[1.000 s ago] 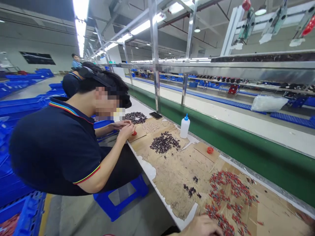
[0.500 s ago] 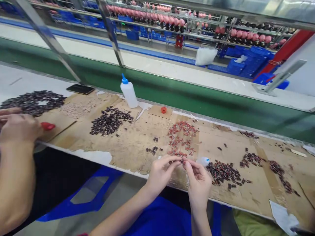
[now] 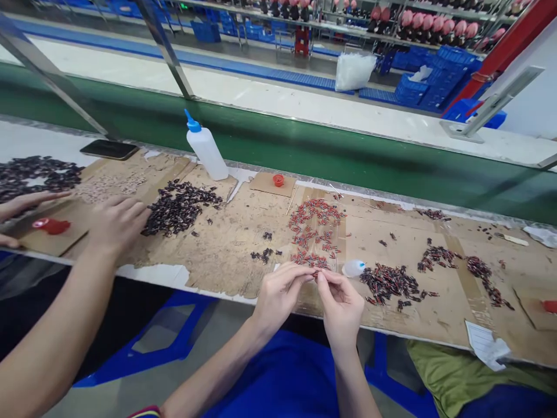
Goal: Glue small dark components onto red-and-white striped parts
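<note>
Left hand (image 3: 278, 293) pinches in at bench height, and there, caught at the fingertips of both hands, is the small dark part (image 3: 318, 273)! Red-tinted pieces (image 3: 306, 238) spread just beyond. Across comes the right hand (image 3: 343, 305), pinching too, small bottle (image 3: 353, 267) near it, then a dark pile (image 3: 389, 283).

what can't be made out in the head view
- Head view, small part: mostly hidden by the left hand and right hand.
- Head view, co-worker's right hand: finger detail lost to blur.
- Head view, red object: cut off by the right edge.
- Head view, torn white paper: marks too small to read.
</note>
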The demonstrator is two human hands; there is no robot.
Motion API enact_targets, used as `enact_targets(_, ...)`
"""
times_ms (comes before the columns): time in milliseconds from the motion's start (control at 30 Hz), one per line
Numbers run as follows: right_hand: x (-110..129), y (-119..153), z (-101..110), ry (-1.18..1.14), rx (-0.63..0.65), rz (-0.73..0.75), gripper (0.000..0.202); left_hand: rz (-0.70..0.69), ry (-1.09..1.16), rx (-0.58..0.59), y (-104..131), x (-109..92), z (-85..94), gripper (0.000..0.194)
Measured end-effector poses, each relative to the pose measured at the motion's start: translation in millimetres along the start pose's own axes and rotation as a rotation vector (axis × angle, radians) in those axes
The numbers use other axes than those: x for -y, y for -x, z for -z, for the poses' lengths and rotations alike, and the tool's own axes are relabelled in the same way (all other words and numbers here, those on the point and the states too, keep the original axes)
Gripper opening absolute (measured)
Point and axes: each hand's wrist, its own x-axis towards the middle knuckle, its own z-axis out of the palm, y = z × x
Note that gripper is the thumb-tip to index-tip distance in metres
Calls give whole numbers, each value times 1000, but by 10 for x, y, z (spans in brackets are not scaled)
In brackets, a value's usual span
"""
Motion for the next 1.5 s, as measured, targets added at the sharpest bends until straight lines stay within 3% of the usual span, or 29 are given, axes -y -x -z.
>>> enact_targets(233, -101, 5, 33, 23, 6, 141, 5, 193, 132, 7, 14, 10, -25, 12)
enact_targets(700, -142, -16, 100, 139, 87, 357, 13, 447, 300, 29, -28, -69, -18, 11)
enact_targets(800, -96, -51, 113, 141, 140, 290, 10, 497, 337, 12, -42, -50, -25, 9)
enact_targets(1033, -134, -157, 175, -64, 245, -73, 8, 597, 446, 56, -24, 70, -45, 11)
enact_targets(1167, -162, -126, 178, -2, 173, -58, 11, 606, 477, 95, 23, 174, -161, 18)
enact_targets(1300, -111, -63, 257, 157, 85, 22, 16, 485, 315, 125, 58, 284, -186, 30)
enact_targets(1367, -94, -76, 377, 213, -56, 49, 19, 394, 109, 105, 46, 378, -68, 34)
enact_targets(1500, -156, -259, 758, 321, -464, 127, 30, 234, -306, -14, -33, 653, 336, 19)
